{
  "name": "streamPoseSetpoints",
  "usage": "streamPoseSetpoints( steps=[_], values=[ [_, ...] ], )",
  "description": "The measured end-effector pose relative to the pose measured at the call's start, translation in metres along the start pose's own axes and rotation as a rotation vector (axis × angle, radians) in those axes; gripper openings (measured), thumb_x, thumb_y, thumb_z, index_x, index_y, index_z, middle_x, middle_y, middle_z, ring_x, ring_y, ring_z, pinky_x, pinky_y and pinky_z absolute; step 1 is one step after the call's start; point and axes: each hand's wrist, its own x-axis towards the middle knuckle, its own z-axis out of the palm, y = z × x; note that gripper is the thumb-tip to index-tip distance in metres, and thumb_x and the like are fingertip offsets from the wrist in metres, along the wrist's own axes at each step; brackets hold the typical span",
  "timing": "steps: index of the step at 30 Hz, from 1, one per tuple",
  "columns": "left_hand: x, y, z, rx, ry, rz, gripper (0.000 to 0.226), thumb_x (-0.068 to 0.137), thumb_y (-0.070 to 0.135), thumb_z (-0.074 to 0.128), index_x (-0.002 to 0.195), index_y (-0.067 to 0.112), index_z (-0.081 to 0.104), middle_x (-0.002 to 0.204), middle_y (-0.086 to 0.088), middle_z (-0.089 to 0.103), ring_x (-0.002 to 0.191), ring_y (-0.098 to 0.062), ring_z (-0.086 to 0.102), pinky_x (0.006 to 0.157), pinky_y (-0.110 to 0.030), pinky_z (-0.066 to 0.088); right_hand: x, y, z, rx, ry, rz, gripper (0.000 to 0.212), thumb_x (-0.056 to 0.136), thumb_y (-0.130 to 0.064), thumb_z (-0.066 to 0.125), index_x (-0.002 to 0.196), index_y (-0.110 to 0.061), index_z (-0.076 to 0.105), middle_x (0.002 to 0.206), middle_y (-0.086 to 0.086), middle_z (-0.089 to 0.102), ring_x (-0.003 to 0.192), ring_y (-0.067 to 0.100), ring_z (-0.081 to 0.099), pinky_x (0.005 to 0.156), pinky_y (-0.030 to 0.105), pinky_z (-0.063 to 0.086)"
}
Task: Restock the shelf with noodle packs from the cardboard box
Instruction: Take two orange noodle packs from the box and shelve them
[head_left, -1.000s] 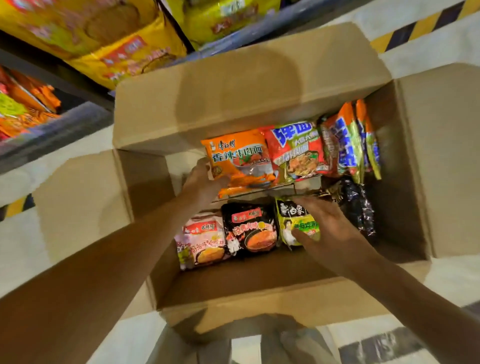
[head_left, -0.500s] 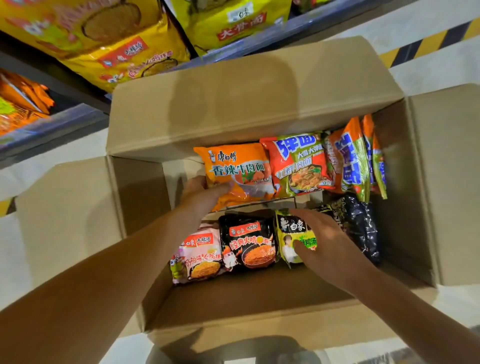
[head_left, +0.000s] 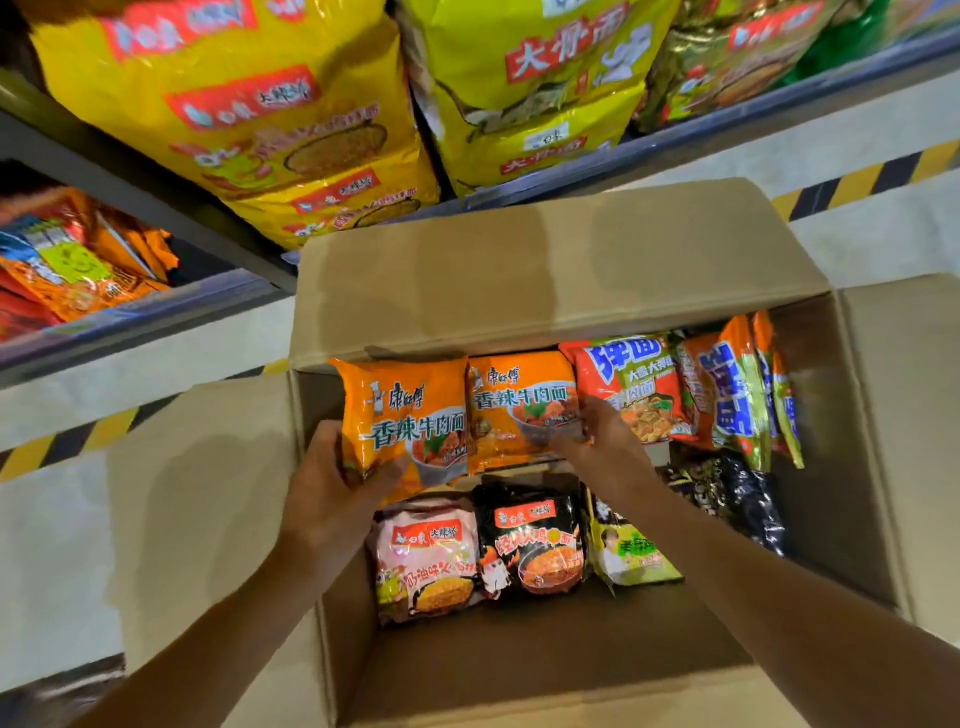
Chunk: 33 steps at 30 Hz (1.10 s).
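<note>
Left hand (head_left: 332, 499) grips an orange plastic noodle pack (head_left: 410, 426), lifting it from the open cardboard box (head_left: 545, 280); right hand (head_left: 602, 441) pinches the second orange pack (head_left: 519, 410) to follow.

A shop aisle or stockroom

Metal shelving (head_left: 156, 182) across the upper frame carries yellow noodle multipacks (head_left: 270, 119) (more orange packets at left), while black-and-yellow hazard tape (head_left: 857, 182) stripes the pale floor beside an open cardboard box (head_left: 545, 270).
</note>
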Motion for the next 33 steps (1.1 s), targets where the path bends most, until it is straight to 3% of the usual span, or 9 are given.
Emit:
streamPoseSetpoints(
  steps=[3, 6, 9, 15, 19, 23, 28, 31, 33],
  values=[
    [-0.001, -0.012, -0.007, -0.022, 0.009, 0.042, 0.032, 0.081, 0.019, 0.078, 0.104, 0.022, 0.055, 0.087, 0.016, 0.072, 0.081, 0.008, 0.067, 0.06, -0.01, 0.051, 0.012, -0.005, 0.014, -0.064, 0.049, 0.041, 0.066, 0.071, -0.061, 0.08, 0.121, -0.028, 0.052, 0.104, -0.011, 0.069, 0.094, 0.013, 0.067, 0.077, 0.032, 0.055],
    [0.002, -0.021, -0.009, -0.056, 0.033, 0.053, 0.032, 0.082, 0.017, 0.078, 0.102, 0.026, 0.056, 0.091, 0.024, 0.071, 0.084, 0.004, 0.069, 0.062, -0.011, 0.053, 0.022, -0.006, 0.025, -0.158, 0.099, 0.12, 0.07, 0.075, -0.062, 0.076, 0.126, -0.023, 0.048, 0.106, -0.003, 0.062, 0.101, 0.024, 0.062, 0.09, 0.04, 0.052],
    [0.004, -0.028, -0.009, -0.081, 0.041, 0.067, 0.032, 0.082, 0.016, 0.078, 0.103, 0.026, 0.056, 0.091, 0.017, 0.072, 0.085, 0.002, 0.069, 0.063, -0.012, 0.053, 0.031, -0.006, 0.032, -0.235, 0.105, 0.163, 0.077, 0.079, -0.062, 0.073, 0.133, -0.016, 0.044, 0.11, 0.002, 0.061, 0.108, 0.029, 0.062, 0.088, 0.037, 0.05],
    [0.009, -0.036, -0.012, -0.078, 0.019, 0.08, 0.035, 0.081, 0.018, 0.079, 0.107, 0.025, 0.057, 0.096, 0.019, 0.072, 0.089, -0.002, 0.069, 0.067, -0.014, 0.054, 0.037, -0.004, 0.034, -0.29, 0.195, 0.157, 0.069, 0.066, -0.057, 0.085, 0.113, -0.017, 0.055, 0.102, -0.001, 0.064, 0.094, 0.023, 0.061, 0.082, 0.036, 0.052],
    [0.004, -0.031, -0.015, -0.067, 0.016, 0.09, 0.033, 0.081, 0.019, 0.078, 0.102, 0.031, 0.055, 0.093, 0.025, 0.07, 0.087, 0.002, 0.069, 0.065, -0.012, 0.053, 0.03, -0.011, 0.027, -0.257, 0.084, 0.178, 0.04, 0.075, -0.046, 0.083, 0.096, -0.018, 0.064, 0.089, -0.001, 0.068, 0.077, 0.015, 0.06, 0.06, 0.026, 0.046],
    [-0.01, -0.017, -0.022, -0.08, 0.009, 0.098, 0.034, 0.083, 0.018, 0.077, 0.106, 0.029, 0.055, 0.095, 0.028, 0.069, 0.09, 0.004, 0.068, 0.064, -0.012, 0.054, 0.006, -0.017, 0.015, -0.166, 0.102, 0.101, 0.031, 0.079, -0.038, 0.082, 0.1, -0.024, 0.063, 0.095, -0.005, 0.067, 0.09, 0.017, 0.064, 0.066, 0.026, 0.048],
    [-0.035, 0.015, -0.043, -0.114, -0.02, 0.128, 0.032, 0.084, 0.01, 0.074, 0.109, 0.015, 0.055, 0.091, 0.026, 0.07, 0.086, 0.004, 0.068, 0.062, -0.012, 0.053, -0.043, -0.039, -0.015, -0.261, 0.102, 0.025, 0.04, 0.085, -0.034, 0.077, 0.116, -0.022, 0.054, 0.097, -0.003, 0.064, 0.075, 0.01, 0.056, 0.051, 0.02, 0.036],
    [-0.054, 0.046, -0.065, -0.14, -0.023, 0.135, 0.032, 0.084, 0.013, 0.075, 0.106, 0.023, 0.055, 0.091, 0.028, 0.07, 0.086, 0.005, 0.068, 0.062, -0.011, 0.053, -0.078, -0.06, -0.041, -0.248, 0.069, -0.028, 0.038, 0.089, -0.031, 0.074, 0.119, -0.021, 0.053, 0.089, -0.006, 0.064, 0.068, 0.006, 0.057, 0.047, 0.017, 0.038],
    [-0.067, 0.071, -0.084, -0.121, -0.016, 0.161, 0.034, 0.084, 0.017, 0.076, 0.107, 0.028, 0.055, 0.093, 0.031, 0.069, 0.087, 0.008, 0.066, 0.063, -0.01, 0.052, -0.109, -0.082, -0.058, -0.223, 0.073, -0.06, 0.032, 0.091, -0.033, 0.07, 0.115, -0.025, 0.05, 0.088, -0.008, 0.064, 0.07, 0.008, 0.059, 0.053, 0.02, 0.042]
  ],
)
